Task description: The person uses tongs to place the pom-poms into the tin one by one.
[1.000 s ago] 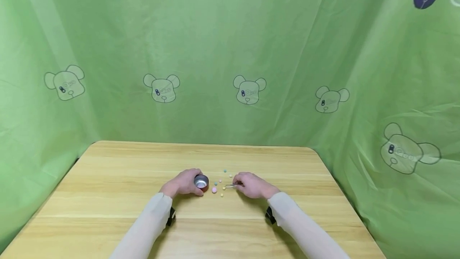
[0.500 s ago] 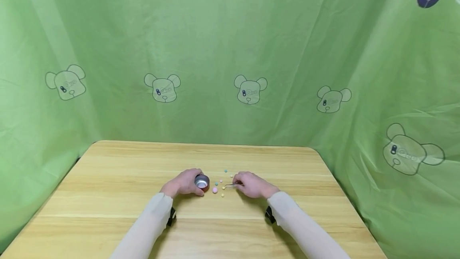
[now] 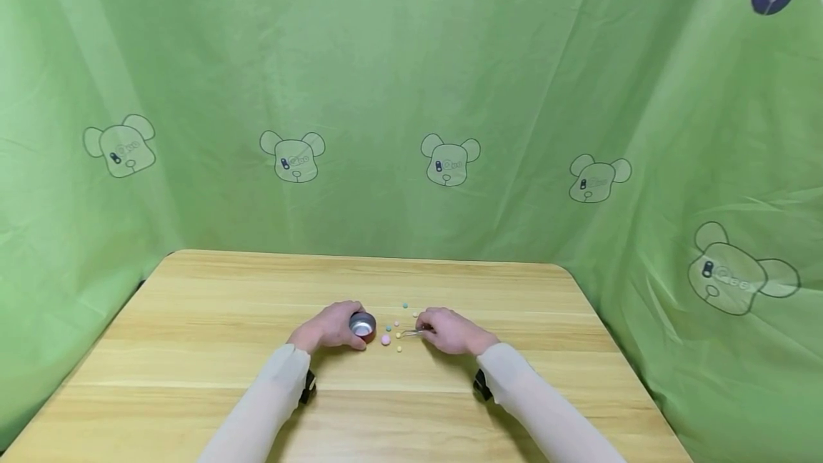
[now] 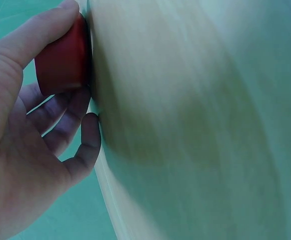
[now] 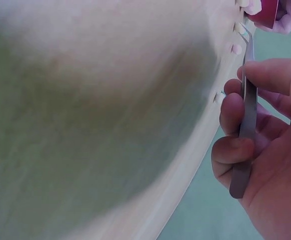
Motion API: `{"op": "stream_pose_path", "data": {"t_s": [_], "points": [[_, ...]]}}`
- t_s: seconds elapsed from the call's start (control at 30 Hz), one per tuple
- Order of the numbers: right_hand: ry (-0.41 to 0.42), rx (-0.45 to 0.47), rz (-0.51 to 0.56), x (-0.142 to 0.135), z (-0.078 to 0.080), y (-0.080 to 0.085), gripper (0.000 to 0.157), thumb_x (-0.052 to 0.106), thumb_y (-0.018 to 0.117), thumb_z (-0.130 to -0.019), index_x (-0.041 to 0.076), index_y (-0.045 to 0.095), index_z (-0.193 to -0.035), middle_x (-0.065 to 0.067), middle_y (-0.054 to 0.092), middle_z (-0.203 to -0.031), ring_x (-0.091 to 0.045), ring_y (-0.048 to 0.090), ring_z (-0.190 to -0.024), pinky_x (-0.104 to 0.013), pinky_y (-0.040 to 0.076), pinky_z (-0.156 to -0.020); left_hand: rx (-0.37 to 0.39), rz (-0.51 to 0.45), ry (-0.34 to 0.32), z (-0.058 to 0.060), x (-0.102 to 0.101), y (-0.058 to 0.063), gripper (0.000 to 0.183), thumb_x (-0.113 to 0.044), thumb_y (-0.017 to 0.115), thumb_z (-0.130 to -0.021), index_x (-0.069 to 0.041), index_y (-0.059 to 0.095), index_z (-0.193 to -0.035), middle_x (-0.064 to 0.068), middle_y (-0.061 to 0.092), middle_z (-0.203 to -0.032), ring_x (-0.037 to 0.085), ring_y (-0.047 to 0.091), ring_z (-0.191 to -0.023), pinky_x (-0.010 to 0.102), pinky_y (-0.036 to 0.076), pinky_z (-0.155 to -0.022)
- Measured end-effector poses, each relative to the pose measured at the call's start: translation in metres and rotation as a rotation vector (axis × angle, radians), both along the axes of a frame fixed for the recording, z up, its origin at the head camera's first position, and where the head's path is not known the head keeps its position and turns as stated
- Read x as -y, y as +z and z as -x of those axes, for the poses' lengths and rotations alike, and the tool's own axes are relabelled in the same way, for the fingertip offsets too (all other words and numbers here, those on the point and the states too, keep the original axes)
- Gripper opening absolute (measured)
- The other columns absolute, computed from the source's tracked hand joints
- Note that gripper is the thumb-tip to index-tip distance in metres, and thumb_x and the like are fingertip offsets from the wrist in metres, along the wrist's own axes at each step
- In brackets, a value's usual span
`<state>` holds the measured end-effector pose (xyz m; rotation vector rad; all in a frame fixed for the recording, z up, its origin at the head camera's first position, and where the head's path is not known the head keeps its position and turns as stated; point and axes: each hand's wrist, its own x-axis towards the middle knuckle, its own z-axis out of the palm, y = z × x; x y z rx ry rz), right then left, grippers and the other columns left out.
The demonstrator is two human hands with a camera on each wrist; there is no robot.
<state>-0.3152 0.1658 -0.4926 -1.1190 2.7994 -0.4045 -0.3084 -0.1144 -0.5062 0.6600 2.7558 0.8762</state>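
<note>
Nearest are 2 pale sleeves [image 3: 540, 406] reaching over the wood-grain tabletop [image 3: 411, 424]. Ahead lies a small yellow ball [image 3: 399, 349], then a larger pink ball [image 3: 386, 340] close to the cup.

Next comes a second small yellow ball [image 3: 398, 335], right at the tips of slim, bent-tipped grey metal tweezers [image 5: 249, 115]. The right hand [image 3: 453, 331] pinches them between thumb and fingers; their tips look slightly parted, but I cannot tell whether they touch the ball. Their long axis runs crosswise, tips leftward, so this ball lies left of the right grip, which is nearer to it than the left.

Past the ball on that side, the left hand [image 3: 334, 325] has thumb and fingers curled around a round red cup [image 4: 63, 62], silvery inside, mouth upward.

Farther off are a blue-green ball [image 3: 388, 329], a tiny pink ball [image 3: 396, 323], a whitish ball [image 3: 415, 314] and a teal ball [image 3: 405, 305]. Behind the tabletop hangs green cloth [image 3: 373, 220] printed with bear heads.
</note>
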Motion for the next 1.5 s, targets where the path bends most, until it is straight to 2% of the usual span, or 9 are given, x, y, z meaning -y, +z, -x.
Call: {"op": "stream_pose_path", "data": {"t_s": [0.37, 0.77, 1.17, 1.5], "points": [[-0.022, -0.004, 0.036, -0.002, 0.001, 0.006, 0.007, 0.013, 0.058, -0.092, 0.013, 0.065, -0.096, 0.008, 0.058, -0.089, -0.008, 0.053, -0.081, -0.032, 0.047, -0.076, 0.008, -0.025, 0.007, 0.000, 0.000, 0.000, 0.048, -0.025, 0.085, -0.068, -0.012, 0.059, -0.105, -0.002, 0.060, -0.096, 0.016, 0.056, -0.090, 0.038, 0.045, -0.083], [-0.025, 0.007, 0.028, -0.004, 0.002, 0.005, 0.008, 0.013, 0.057, -0.094, 0.014, 0.065, -0.096, 0.008, 0.058, -0.090, -0.008, 0.053, -0.080, -0.032, 0.046, -0.075, 0.010, -0.009, 0.017, 0.001, 0.000, -0.001, 0.049, -0.027, 0.085, -0.068, -0.012, 0.059, -0.106, -0.002, 0.060, -0.096, 0.016, 0.056, -0.090, 0.037, 0.045, -0.082], [-0.012, 0.009, 0.072, -0.001, 0.001, 0.017, 0.012, 0.013, 0.056, -0.094, 0.010, 0.064, -0.102, 0.005, 0.060, -0.093, -0.010, 0.056, -0.084, -0.032, 0.048, -0.077, 0.018, -0.029, 0.011, -0.002, -0.001, 0.002, 0.046, -0.024, 0.085, -0.069, -0.012, 0.058, -0.104, -0.002, 0.060, -0.096, 0.016, 0.056, -0.089, 0.038, 0.045, -0.082], [-0.014, -0.015, 0.084, 0.010, 0.001, 0.028, 0.009, 0.014, 0.056, -0.094, 0.012, 0.064, -0.099, 0.005, 0.061, -0.094, -0.010, 0.056, -0.087, -0.032, 0.048, -0.081, 0.023, -0.033, 0.012, -0.003, -0.002, 0.001, 0.047, -0.023, 0.085, -0.068, -0.011, 0.058, -0.105, -0.002, 0.060, -0.096, 0.017, 0.056, -0.090, 0.038, 0.045, -0.082]]}}
